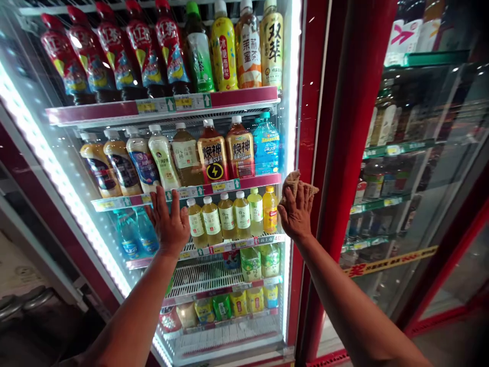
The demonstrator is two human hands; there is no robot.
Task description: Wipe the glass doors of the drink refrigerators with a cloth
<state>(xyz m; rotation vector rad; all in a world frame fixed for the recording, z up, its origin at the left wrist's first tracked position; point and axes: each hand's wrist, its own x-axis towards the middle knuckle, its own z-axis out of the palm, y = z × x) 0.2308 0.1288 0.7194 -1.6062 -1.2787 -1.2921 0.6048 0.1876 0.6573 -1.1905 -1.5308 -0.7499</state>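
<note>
My right hand [297, 216] presses a crumpled brown cloth [292, 179] against the right side of a drinks fridge's glass, beside the red frame [310, 107]. The cloth sticks out past the fingertips. My left hand [170, 221] is raised with its fingers apart and nothing in it; the palm faces the glass and seems to rest on it. Behind the glass, shelves hold rows of bottles, among them red-capped tea bottles [141, 48], gold-and-black drinks [212, 153] and small pale bottles [211, 220] between my hands.
A bright light strip [72, 188] runs down the fridge's left side. To the right, past a thick red upright [357, 117], stands another glass-fronted cooler with green-edged shelves [405, 150]. A yellow strip [397, 260] with red lettering crosses its front. Dark round items [28, 303] sit at lower left.
</note>
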